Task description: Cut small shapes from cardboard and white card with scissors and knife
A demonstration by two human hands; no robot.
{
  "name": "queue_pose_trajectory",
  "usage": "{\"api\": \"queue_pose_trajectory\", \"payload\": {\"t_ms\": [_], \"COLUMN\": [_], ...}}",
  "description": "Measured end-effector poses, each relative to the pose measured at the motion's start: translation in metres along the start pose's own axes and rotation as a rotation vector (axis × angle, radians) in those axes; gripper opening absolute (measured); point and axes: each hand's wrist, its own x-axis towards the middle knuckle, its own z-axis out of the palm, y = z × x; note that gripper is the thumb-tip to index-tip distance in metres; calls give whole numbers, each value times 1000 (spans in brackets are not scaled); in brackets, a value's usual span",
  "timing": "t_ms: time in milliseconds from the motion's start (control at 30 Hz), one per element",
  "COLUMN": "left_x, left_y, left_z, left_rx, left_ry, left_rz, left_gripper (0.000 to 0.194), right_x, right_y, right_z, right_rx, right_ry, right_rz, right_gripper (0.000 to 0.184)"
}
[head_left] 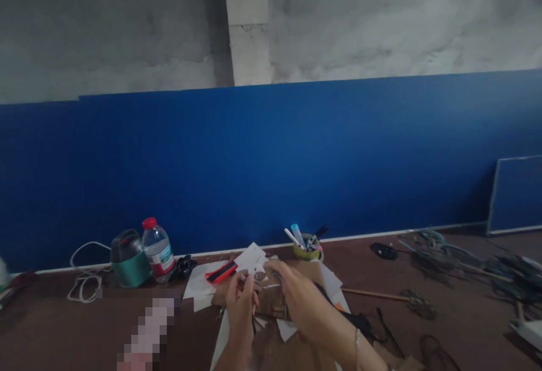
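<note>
My left hand (242,299) pinches a small white paper piece (249,258), with a dark lined cut-out or pattern near its lower edge. To the right of that piece, my right hand (294,289) is closed, its fingertips beside the paper. A thin dark object shows under its fingers, too small to make out. Just left of the paper lies a red and black utility knife (221,273). Beneath both hands is a brown wooden board (302,269) with white sheets (199,280) around it.
A green cup (307,249) of pens stands behind the board. At the left are a red-capped water bottle (158,255), a teal-based container (130,269) and a white cable (87,283). To the right lie a stick (375,293), a black oval object (384,251) and tangled cords (440,252).
</note>
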Motion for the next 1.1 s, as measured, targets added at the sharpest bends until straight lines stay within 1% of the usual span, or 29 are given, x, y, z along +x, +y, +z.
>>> {"api": "queue_pose_trajectory", "payload": {"t_ms": [33,67,133,167,200,233,267,333,433,533,600,667,767,967,1100], "left_x": [0,0,0,0,0,-1,-1,-1,-1,-1,-2,-2,-1,2,1], "left_y": [-1,-2,-3,-4,-4,-4,-4,-5,-6,-9,-11,-12,-12,-13,-13], "left_z": [0,1,2,2,3,4,5,5,3,-1,-2,-3,-4,-7,-5], "left_rx": [6,4,-13,-27,-41,-50,-51,-20,71,119,121,126,156,174,171], "left_ry": [-6,-15,-31,-31,-36,-41,-49,-92,-176,-251,-274,-275,-265,-269,-290], "left_rz": [6,14,22,27,36,51,71,100,98,71,50,37,62,84,66], "left_gripper": [38,39,40,40,40,39,37,34,36,39,39,39,38,38,40], "right_x": [5,9,16,18,19,19,19,19,19,16,14,14,17,21,19], "right_y": [4,8,14,16,17,18,18,19,19,19,18,18,19,19,17], "right_z": [-5,-8,-9,-7,-5,-1,3,13,25,28,27,26,29,29,26], "right_rx": [92,392,919,1154,1324,1438,1497,1467,1198,938,837,804,803,734,702], "right_ry": [65,188,286,300,284,257,234,213,259,322,372,404,427,390,381], "right_rz": [6,63,133,157,162,157,156,156,193,177,137,112,126,156,156], "right_gripper": [36,30,22,18,19,23,28,31,23,24,25,25,17,14,12]}}
